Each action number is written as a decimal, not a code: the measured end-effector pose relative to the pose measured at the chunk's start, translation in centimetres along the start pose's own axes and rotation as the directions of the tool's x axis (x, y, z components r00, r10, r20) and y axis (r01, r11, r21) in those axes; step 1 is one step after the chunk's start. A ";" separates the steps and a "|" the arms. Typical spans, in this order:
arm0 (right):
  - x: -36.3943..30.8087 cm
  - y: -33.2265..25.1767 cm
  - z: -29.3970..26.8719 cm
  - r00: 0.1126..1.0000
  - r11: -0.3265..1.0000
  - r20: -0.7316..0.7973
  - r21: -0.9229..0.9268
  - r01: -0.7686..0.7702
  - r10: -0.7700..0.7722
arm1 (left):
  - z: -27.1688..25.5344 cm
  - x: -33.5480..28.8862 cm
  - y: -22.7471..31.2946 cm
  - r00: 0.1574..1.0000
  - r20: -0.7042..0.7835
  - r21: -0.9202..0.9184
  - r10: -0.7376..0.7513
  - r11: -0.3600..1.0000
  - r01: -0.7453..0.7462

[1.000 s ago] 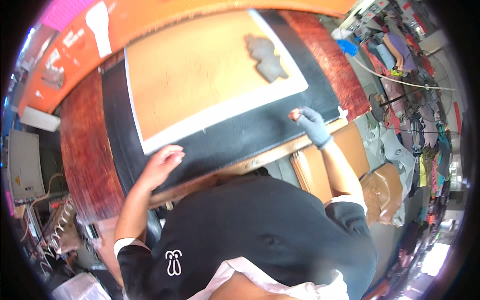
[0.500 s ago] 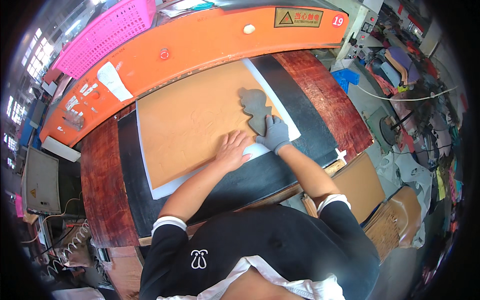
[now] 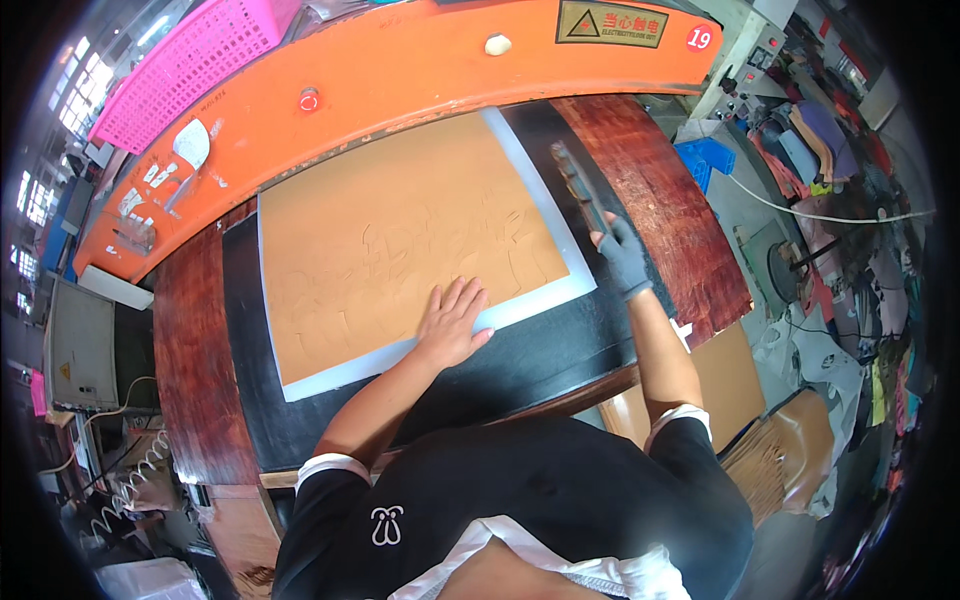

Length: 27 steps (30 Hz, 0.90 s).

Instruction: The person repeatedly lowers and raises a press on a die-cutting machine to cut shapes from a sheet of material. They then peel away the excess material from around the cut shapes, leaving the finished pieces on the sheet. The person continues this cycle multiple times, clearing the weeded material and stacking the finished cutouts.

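My left hand is bare and lies flat, fingers spread, on the near edge of a tan leather-like sheet. Curved cut outlines mark the sheet's middle and right side. A white backing sheet shows beneath it along the near and right edges. To the right of the sheet, my right hand, in a grey glove with bare fingertips, grips the near end of a dark grey cutting die. The die is tipped up on its side above the black board, slightly blurred.
An orange press beam with a red button spans the far side. A pink basket stands on its left. Reddish wooden panels flank the board. A blue plastic piece and heaped scraps lie right; tan sheets are stacked near right.
My right hand has lifted the die off the tan sheet, carried it right and tipped it on its side. A curved outline shows where it lay. My left hand stays on the sheet.
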State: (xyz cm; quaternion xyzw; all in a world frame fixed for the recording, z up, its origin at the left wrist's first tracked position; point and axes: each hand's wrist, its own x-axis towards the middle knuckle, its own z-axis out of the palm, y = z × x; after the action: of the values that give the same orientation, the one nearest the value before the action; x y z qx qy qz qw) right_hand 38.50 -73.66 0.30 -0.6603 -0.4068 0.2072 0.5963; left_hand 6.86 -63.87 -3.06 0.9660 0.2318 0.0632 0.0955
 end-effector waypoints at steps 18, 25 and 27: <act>-3.7 -2.1 13.4 0.698 0.517 0.511 -0.469 0.716 -0.503 | -0.9 -12.8 -5.1 0.785 -0.450 -0.263 -0.425 0.903 0.339; -6.6 -0.2 13.2 0.669 0.383 0.624 -0.549 0.743 -0.403 | 1.5 -25.8 -17.1 0.202 -0.156 -0.684 -0.967 0.254 0.684; -7.1 0.0 12.5 0.674 0.352 0.633 -0.575 0.738 -0.381 | 1.5 -26.3 -17.1 0.250 -0.053 -0.762 -0.967 0.201 0.615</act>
State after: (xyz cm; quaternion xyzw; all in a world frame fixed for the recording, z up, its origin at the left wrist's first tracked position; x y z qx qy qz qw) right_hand 24.88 -71.44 -3.73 -0.6100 -0.7679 -0.0945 0.1713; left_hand -23.57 -61.22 -10.18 0.5247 0.7020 0.3343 0.3466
